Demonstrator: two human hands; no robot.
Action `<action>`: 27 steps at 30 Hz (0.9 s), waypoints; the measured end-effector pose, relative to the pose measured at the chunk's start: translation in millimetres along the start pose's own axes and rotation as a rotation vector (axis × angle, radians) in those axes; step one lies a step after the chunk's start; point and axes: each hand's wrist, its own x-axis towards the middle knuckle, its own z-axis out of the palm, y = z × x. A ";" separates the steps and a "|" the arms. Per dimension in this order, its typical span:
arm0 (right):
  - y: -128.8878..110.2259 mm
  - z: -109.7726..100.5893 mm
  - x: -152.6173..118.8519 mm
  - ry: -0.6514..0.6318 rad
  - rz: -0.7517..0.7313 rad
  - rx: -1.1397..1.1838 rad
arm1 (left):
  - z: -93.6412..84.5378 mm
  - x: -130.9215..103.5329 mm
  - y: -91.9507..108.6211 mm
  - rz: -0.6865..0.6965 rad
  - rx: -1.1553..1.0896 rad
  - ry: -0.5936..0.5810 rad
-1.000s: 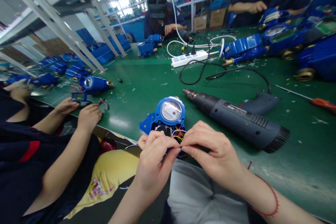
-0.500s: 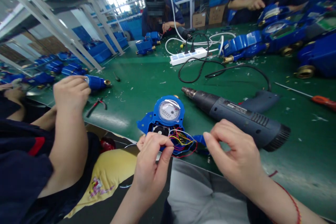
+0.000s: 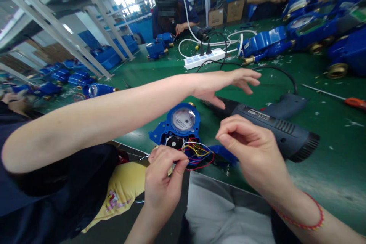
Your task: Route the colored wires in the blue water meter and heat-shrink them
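Note:
A blue water meter [image 3: 169,120] with a round dial lies at the near table edge, its lower compartment uncovered. Thin coloured wires [image 3: 200,150] loop out of that compartment beside a round black part [image 3: 175,142]. My left hand [image 3: 164,175] is closed in front of the meter, thumb and forefinger pinched on a wire at the edge of the bundle. Right of the meter, my right hand [image 3: 251,152] is raised with thumb and forefinger pinched together; whatever is between them is too small to make out. A blue piece [image 3: 224,153] lies partly behind it.
A co-worker's bare arm [image 3: 128,110] stretches across from the left, its open hand [image 3: 225,84] over the heat gun [image 3: 271,127]. Behind are a power strip [image 3: 204,59] with cables and several blue meters [image 3: 265,44]. A screwdriver [image 3: 354,102] lies at right.
The co-worker's arm at left has swung right across the table, above the meter toward the heat gun. My right hand has shifted slightly left and up; my left hand stays nearly in place.

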 end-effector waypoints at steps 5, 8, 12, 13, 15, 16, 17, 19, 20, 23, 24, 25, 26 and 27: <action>-2.8 -13.5 -12.8 -0.179 -0.056 -0.225 | -0.9 -2.5 -1.1 -0.074 -0.019 -0.004; 2.3 -3.7 -19.7 -0.189 -0.203 -0.357 | -1.2 -2.9 0.4 -0.082 -0.020 0.000; 8.5 15.7 -15.4 -0.250 -0.326 -0.396 | -1.5 -1.7 2.5 -0.070 -0.009 -0.027; 8.3 18.4 -13.0 -0.242 -0.329 -0.362 | -1.5 -1.2 2.7 -0.065 -0.001 -0.036; 5.4 19.1 -9.0 -0.171 -0.273 -0.218 | -1.7 -0.7 2.6 -0.059 0.014 -0.042; 3.2 17.1 -7.8 -0.117 -0.219 -0.143 | -2.0 -0.8 2.5 -0.062 0.020 -0.040; 1.2 13.9 -7.1 -0.060 -0.158 -0.090 | -2.2 -1.1 2.4 -0.069 0.025 -0.038; -1.1 5.9 -7.7 0.004 -0.067 -0.082 | -2.7 -2.3 2.3 -0.089 0.028 -0.032; -0.7 2.3 -8.8 0.010 -0.058 -0.117 | -2.8 -3.0 2.4 -0.099 0.024 -0.029; 6.5 -1.8 -13.1 -0.067 -0.170 -0.236 | -2.5 -4.4 2.6 -0.118 -0.002 -0.020; 9.8 -0.5 -14.4 -0.104 -0.234 -0.275 | -2.3 -4.5 2.6 -0.117 -0.012 -0.019; 13.0 1.9 -15.3 -0.143 -0.287 -0.319 | -2.1 -4.4 2.5 -0.113 -0.020 -0.020; 15.5 5.2 -15.9 -0.183 -0.322 -0.367 | -2.0 -4.2 2.4 -0.109 -0.023 -0.024; 17.2 8.7 -16.2 -0.217 -0.335 -0.410 | -1.9 -3.9 2.3 -0.104 -0.020 -0.029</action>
